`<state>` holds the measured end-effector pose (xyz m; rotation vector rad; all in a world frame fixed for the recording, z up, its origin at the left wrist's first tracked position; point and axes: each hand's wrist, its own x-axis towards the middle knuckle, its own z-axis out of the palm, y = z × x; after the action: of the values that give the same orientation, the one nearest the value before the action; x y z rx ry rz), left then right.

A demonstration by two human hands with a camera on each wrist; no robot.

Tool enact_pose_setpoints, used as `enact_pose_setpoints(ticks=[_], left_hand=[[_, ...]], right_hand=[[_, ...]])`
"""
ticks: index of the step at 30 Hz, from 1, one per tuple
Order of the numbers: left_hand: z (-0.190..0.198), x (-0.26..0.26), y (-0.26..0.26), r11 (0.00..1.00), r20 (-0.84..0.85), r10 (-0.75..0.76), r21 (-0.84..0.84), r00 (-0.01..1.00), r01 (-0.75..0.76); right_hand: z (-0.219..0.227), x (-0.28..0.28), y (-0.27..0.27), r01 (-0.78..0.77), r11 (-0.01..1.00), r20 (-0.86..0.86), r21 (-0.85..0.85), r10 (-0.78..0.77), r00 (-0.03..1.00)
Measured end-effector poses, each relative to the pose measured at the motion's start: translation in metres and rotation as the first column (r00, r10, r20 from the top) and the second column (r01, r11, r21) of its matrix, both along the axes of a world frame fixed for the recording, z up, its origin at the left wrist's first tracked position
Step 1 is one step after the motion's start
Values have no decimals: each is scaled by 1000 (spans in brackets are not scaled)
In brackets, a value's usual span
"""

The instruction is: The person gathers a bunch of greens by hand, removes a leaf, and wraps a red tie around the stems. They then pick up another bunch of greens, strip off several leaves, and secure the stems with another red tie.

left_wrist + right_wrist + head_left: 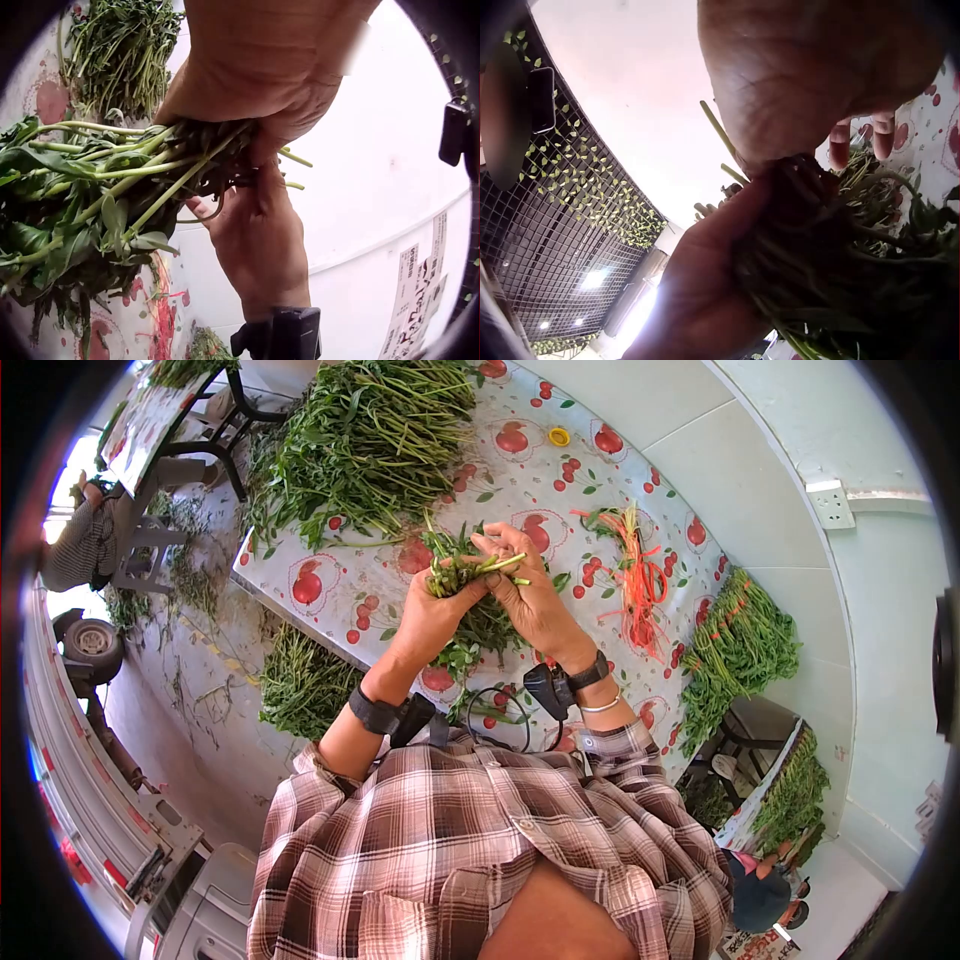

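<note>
Head cam: left hand (440, 615) fingers clamped round the green bunch (97, 187), right hand (537, 605) fingers curled at its stem ends, over the bench (525, 475). Red ties (640, 590) lie right, big pile (375, 440) far left. If the left grip slackens, I'd guess stems slip out.

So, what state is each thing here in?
Held bunch, gathered together
Left hand, gripping the held bunch
Right hand, fingers bent at the held bunch
Large greens pile, loose, heaped
Right-side greens, heaped
Red strands, loose, tangled
Round yellow item, lying flat
Wall socket, no plug visible
</note>
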<state>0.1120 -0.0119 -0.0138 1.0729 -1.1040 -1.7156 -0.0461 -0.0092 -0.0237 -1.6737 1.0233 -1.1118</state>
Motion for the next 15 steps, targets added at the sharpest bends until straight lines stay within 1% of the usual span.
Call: enact_pose_setpoints(ticks=[1, 3, 4, 6, 7, 9, 10, 12, 15], left_hand=[[-1, 1, -1, 1000, 0, 0, 0, 1000, 0], [-7, 2, -2, 999, 49, -46, 1, 998, 46], [-10, 3, -2, 999, 49, -46, 1, 998, 46], [-15, 4, -1, 995, 56, -66, -77, 996, 71], [-17, 4, 0, 995, 55, -65, -75, 996, 69], [-19, 2, 2, 1000, -11, 3, -18, 1000, -4], [-20, 2, 2, 1000, -12, 5, -16, 1000, -5], [-19, 2, 3, 998, -29, 58, 6, 998, -58], [-17, 1, 2, 998, -54, 63, 24, 997, -62]], right_hand=[[2, 0, 1, 0, 1000, 0, 0, 0, 1000], [9, 0, 3, -8, 1000, -77, 26, 10, 997], [8, 0, 4, -8, 1000, -78, 26, 10, 997], [6, 1, 7, 2, 999, -76, 46, 2, 997], [7, 0, 9, 0, 999, -76, 48, 3, 997], [12, -3, 10, 7, 997, -97, 72, 0, 995], [11, -3, 10, 6, 997, -97, 74, 1, 995], [6, -3, 11, 30, 991, 44, 127, -36, 998], [5, -1, 11, 27, 990, 15, 136, -29, 999]])
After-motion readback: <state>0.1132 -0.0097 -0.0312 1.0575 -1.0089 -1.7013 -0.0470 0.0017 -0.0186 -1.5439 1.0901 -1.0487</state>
